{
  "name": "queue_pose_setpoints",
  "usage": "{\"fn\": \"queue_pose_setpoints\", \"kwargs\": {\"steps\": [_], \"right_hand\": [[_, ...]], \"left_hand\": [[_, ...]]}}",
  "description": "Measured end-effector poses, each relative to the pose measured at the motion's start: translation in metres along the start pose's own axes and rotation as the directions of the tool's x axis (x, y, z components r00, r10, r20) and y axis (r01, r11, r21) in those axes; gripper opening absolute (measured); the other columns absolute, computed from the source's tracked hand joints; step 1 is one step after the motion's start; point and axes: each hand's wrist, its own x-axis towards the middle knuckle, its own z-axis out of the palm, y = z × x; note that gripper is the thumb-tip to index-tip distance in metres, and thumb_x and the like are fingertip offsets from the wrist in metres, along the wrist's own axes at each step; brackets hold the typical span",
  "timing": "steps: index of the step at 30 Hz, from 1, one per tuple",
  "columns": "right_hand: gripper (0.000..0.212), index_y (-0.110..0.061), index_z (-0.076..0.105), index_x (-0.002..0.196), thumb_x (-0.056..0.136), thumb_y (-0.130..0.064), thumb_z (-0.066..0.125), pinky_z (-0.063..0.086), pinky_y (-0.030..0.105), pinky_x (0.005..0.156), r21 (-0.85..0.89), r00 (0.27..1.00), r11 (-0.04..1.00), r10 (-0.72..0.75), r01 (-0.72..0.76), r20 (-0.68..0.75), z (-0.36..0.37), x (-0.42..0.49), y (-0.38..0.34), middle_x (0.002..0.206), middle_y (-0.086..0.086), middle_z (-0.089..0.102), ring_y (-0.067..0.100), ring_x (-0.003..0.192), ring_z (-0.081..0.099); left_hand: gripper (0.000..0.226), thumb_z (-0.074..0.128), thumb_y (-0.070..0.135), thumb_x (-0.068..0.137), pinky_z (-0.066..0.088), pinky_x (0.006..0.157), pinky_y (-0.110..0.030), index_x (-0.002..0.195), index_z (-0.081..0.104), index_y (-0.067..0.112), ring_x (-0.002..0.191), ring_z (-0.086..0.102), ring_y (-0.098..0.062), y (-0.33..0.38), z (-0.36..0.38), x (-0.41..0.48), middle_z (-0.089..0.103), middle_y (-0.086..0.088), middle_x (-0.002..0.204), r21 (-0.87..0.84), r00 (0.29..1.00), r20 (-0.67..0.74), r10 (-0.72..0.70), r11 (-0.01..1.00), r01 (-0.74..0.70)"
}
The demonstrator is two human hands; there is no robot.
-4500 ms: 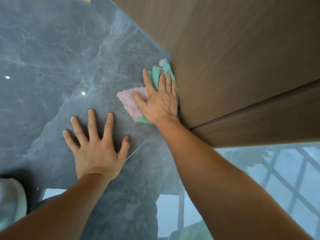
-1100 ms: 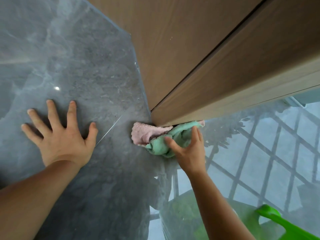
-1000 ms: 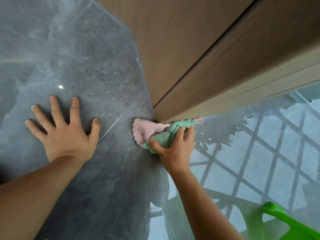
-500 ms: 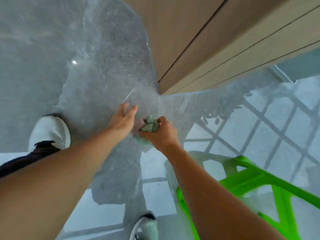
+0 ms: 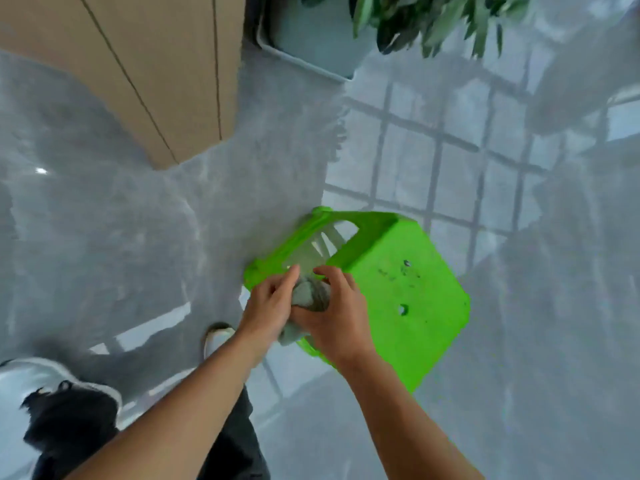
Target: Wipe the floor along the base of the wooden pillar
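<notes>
The wooden pillar [image 5: 162, 74] stands at the upper left on the glossy grey floor [image 5: 104, 237]. The green-and-pink cloth [image 5: 310, 295] is bunched into a wad, held in the air between both hands above the edge of a green stool. My left hand [image 5: 268, 306] grips its left side and my right hand [image 5: 334, 313] wraps around its right side. A tail of cloth hangs below the hands. Both hands are well away from the pillar's base.
A bright green plastic stool [image 5: 398, 292] stands right under and beside my hands. A grey planter [image 5: 311, 32] with a leafy plant [image 5: 426, 19] sits behind the pillar at the top. My white shoes [image 5: 45, 375] and dark trousers are at lower left.
The cloth has come off the floor by the pillar's corner and is now bunched up in both hands, raised over the green stool. The view has pulled back and swung right.
</notes>
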Motion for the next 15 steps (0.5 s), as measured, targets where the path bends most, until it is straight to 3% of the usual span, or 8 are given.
{"fn": "queue_pose_setpoints", "kwargs": {"steps": [3, 5, 7, 8, 12, 15], "right_hand": [[0.063, -0.017, 0.063, 0.120, 0.063, -0.023, 0.088, 0.030, -0.001, 0.076, 0.032, 0.972, 0.999, 0.034, -0.027, -0.232, -0.030, -0.015, 0.046, 0.105, 0.000, 0.052, 0.012, 0.086, 0.050], [0.060, -0.016, 0.062, 0.124, 0.069, -0.021, 0.086, 0.035, 0.006, 0.089, 0.057, 0.956, 0.996, 0.085, -0.072, -0.282, -0.028, -0.015, 0.070, 0.113, 0.007, 0.050, 0.022, 0.098, 0.054], [0.062, -0.016, 0.057, 0.136, 0.079, -0.023, 0.080, 0.039, 0.033, 0.105, 0.069, 0.947, 0.988, 0.151, -0.137, -0.284, -0.016, -0.010, 0.084, 0.128, 0.019, 0.046, 0.035, 0.115, 0.050], [0.062, -0.018, 0.052, 0.141, 0.084, -0.027, 0.076, 0.035, 0.040, 0.108, 0.068, 0.941, 0.983, 0.184, -0.171, -0.285, -0.010, -0.007, 0.087, 0.136, 0.023, 0.042, 0.038, 0.122, 0.045], [0.064, -0.034, 0.035, 0.150, 0.093, -0.049, 0.058, 0.025, 0.039, 0.110, -0.075, 0.942, 0.949, 0.293, -0.308, -0.165, -0.008, 0.010, 0.082, 0.153, 0.022, 0.030, 0.039, 0.136, 0.029], [0.082, -0.030, 0.017, 0.156, 0.090, -0.062, 0.054, 0.025, 0.045, 0.112, -0.133, 0.926, 0.917, 0.366, -0.375, -0.089, -0.031, -0.003, 0.049, 0.158, 0.021, 0.024, 0.040, 0.142, 0.025]], "left_hand": [[0.059, 0.051, 0.068, 0.075, 0.055, 0.085, -0.041, 0.086, 0.072, 0.013, 0.091, 0.069, -0.026, -0.005, 0.054, -0.004, 0.075, -0.004, 0.088, 0.035, 0.994, 0.087, 0.069, 0.997, -0.072], [0.060, 0.050, 0.064, 0.073, 0.056, 0.091, -0.049, 0.097, 0.073, 0.014, 0.102, 0.069, -0.031, -0.010, 0.073, 0.000, 0.076, -0.009, 0.101, 0.052, 0.988, 0.151, 0.014, 0.998, -0.022], [0.056, 0.053, 0.061, 0.071, 0.056, 0.093, -0.054, 0.100, 0.074, 0.018, 0.106, 0.069, -0.032, -0.017, 0.079, 0.001, 0.075, -0.008, 0.108, 0.063, 0.986, 0.165, -0.020, 0.998, 0.009], [0.055, 0.055, 0.061, 0.070, 0.056, 0.093, -0.055, 0.099, 0.074, 0.019, 0.106, 0.069, -0.032, -0.019, 0.080, 0.001, 0.075, -0.007, 0.108, 0.058, 0.987, 0.160, -0.016, 0.998, 0.007], [0.056, 0.057, 0.060, 0.075, 0.058, 0.090, -0.054, 0.115, 0.066, 0.022, 0.109, 0.068, -0.031, -0.006, 0.068, -0.011, 0.071, -0.009, 0.120, 0.131, 0.983, 0.182, -0.014, 0.991, -0.011], [0.066, 0.058, 0.054, 0.091, 0.048, 0.105, -0.043, 0.146, 0.046, 0.019, 0.127, 0.058, -0.034, 0.019, 0.042, -0.040, 0.060, -0.013, 0.141, 0.361, 0.991, 0.122, 0.051, 0.928, -0.092]]}}
